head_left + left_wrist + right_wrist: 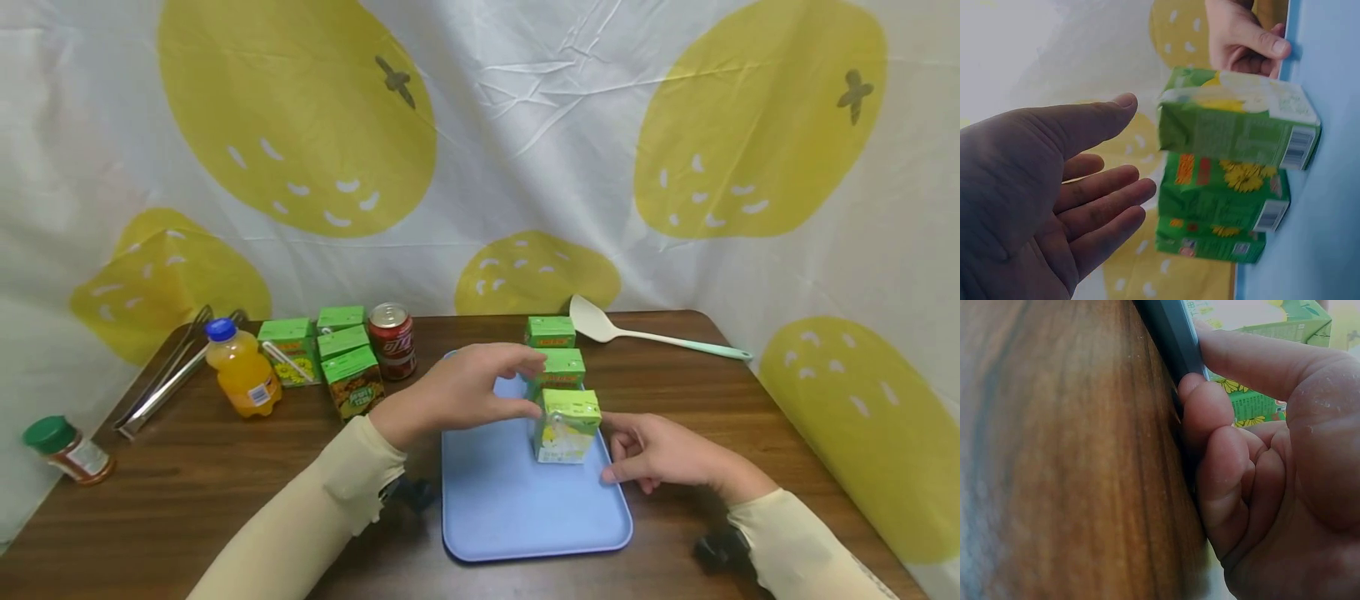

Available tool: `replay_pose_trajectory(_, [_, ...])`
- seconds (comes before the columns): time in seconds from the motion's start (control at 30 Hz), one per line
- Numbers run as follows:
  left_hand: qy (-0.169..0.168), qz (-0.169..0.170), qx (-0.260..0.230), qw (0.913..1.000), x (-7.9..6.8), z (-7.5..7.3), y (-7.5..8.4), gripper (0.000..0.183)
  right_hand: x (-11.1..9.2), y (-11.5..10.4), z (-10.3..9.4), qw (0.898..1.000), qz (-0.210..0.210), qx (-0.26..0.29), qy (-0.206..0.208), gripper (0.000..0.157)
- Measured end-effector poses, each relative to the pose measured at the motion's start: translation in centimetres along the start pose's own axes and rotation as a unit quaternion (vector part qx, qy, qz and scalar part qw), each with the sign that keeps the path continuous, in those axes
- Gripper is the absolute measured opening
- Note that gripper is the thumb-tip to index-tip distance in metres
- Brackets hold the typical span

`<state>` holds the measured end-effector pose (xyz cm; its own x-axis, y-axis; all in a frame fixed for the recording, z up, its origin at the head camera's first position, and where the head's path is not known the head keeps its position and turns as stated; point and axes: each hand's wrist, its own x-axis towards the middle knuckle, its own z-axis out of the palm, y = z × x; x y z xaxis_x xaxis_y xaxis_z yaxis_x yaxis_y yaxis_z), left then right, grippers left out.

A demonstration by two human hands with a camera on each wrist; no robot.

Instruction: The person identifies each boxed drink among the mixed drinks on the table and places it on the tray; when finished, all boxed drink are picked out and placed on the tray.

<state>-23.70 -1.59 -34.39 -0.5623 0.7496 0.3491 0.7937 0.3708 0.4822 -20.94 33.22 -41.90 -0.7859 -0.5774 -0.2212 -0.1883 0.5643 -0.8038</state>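
On the blue tray point(517, 517) stands a light green drink carton point(567, 437) with a pale yellow front. Behind it, a darker green carton point(564, 368) and another green carton point(551, 333) form a row. My left hand point(465, 387) hovers just left of the front carton, thumb and fingers spread apart; the left wrist view shows a gap between the fingertips and the cartons. At the tray's right edge, my right hand point(667, 450) pinches the rim, thumb on top and curled fingers point(1210, 415) low against its outer side.
Left on the wooden table point(315, 492) are several green cartons point(352, 379), a red soda can point(392, 340), an orange juice bottle point(243, 371), metal tongs point(168, 383) and a green-capped spice jar point(71, 450). A white spatula point(637, 333) lies behind at right, before a hanging cloth point(525, 150).
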Motion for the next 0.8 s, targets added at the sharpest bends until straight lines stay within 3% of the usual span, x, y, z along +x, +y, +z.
replay_pose_trajectory(0.2, [0.054,0.014,0.042,0.9975,-1.9,-1.7,-0.7,0.062,0.0,0.0,0.0,1.000,-0.001,-0.005,0.000,0.097])
replay_pose_trajectory(0.33, [0.086,0.006,0.049,0.9950,-3.4,-2.8,-1.3,0.061,0.0,0.1,0.0,1.000,-0.004,-0.004,0.001,0.098])
replay_pose_trajectory(0.6, [0.129,-0.028,0.062,0.9894,-6.8,-5.3,-3.0,0.059,0.1,-0.2,0.1,1.000,-0.002,0.004,0.003,0.098])
replay_pose_trajectory(0.8, [0.142,-0.044,0.073,0.9862,-8.7,-6.7,-4.0,0.058,0.1,0.0,0.2,1.000,-0.006,-0.001,0.003,0.097])
